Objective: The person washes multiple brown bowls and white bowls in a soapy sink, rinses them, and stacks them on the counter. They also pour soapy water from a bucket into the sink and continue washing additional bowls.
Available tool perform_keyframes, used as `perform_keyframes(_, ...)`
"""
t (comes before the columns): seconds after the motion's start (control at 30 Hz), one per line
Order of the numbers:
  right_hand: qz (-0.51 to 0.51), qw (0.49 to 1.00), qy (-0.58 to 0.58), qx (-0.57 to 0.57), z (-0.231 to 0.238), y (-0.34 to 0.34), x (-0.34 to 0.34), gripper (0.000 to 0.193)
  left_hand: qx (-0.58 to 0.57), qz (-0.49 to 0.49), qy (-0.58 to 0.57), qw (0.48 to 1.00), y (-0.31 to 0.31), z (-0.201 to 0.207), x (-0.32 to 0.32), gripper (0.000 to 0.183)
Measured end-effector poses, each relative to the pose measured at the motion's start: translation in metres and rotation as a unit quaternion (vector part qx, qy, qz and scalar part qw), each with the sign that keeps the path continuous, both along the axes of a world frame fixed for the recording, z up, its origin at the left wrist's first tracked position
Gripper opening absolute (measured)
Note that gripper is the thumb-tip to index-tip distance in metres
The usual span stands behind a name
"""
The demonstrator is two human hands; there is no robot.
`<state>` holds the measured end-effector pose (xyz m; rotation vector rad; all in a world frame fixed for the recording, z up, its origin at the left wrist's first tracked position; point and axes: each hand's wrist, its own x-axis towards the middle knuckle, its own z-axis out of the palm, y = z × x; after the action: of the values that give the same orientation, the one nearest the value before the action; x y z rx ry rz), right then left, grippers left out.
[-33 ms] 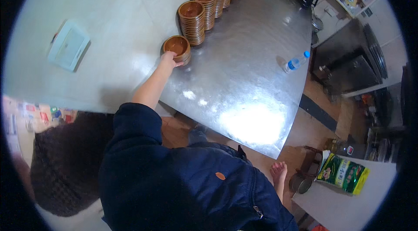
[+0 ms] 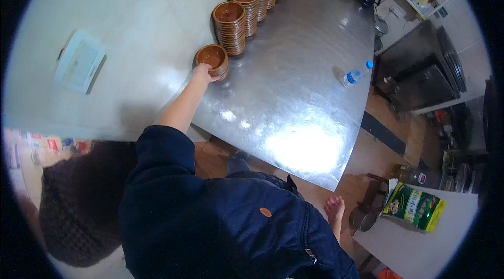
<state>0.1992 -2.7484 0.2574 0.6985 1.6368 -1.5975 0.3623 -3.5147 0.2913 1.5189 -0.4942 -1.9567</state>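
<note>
The worktop [image 2: 294, 74] is carrying tall stacks [image 2: 251, 13] and, nearest, a short stack [image 2: 217, 59] of bowls; the left hand [image 2: 205, 71] is clamping its fingers on this. The right hand [image 2: 334, 208] is hanging near the corner, fingers loosely apart.

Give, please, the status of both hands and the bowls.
Left hand holding short bowl stack at near edge. Right hand empty, near table corner. Taller stack close behind short one.
</note>
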Motion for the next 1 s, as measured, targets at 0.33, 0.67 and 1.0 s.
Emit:
perform_keyframes(0.33, -0.088, 0.995, -0.029, 0.027, 0.016, -0.008, 0.091, 0.046, 0.06, -0.028, -0.024, 0.998, 0.029, -0.006, 0.004, 0.096)
perform_keyframes(0.67, -0.204, 0.978, -0.03, 0.02, -0.002, 0.062, 0.166, 0.042, 0.048, -0.13, 0.135, 0.981, 0.013, -0.013, -0.006, 0.103)
perform_keyframes(1.0, -0.342, 0.916, -0.052, 0.203, -0.088, 0.266, 0.327, 0.031, -0.125, -0.226, -0.166, 0.952, 0.259, -0.16, -0.105, 0.061)
